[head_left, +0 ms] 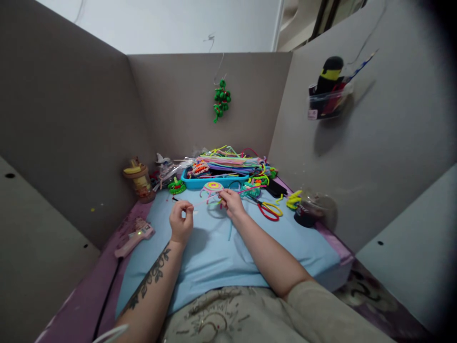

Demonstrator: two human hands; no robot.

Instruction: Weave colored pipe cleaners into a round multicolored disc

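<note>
- A greyish-green shirt (259, 309) is filling the bottom centre of the frame.
- A dark line print (212, 325) is spreading across the shirt's front there, with a rounded outline and short strokes radiating around it.
- The right sleeve (321, 307), short and plain, is giving way to a bare right forearm (274, 257) at lower right.
- A dark tattoo (156, 272) of leafy sprigs is running lengthwise along the left forearm (162, 295) at lower left.
- The left hand (181, 222) and right hand (231, 202) are showing bare near the middle.
</note>
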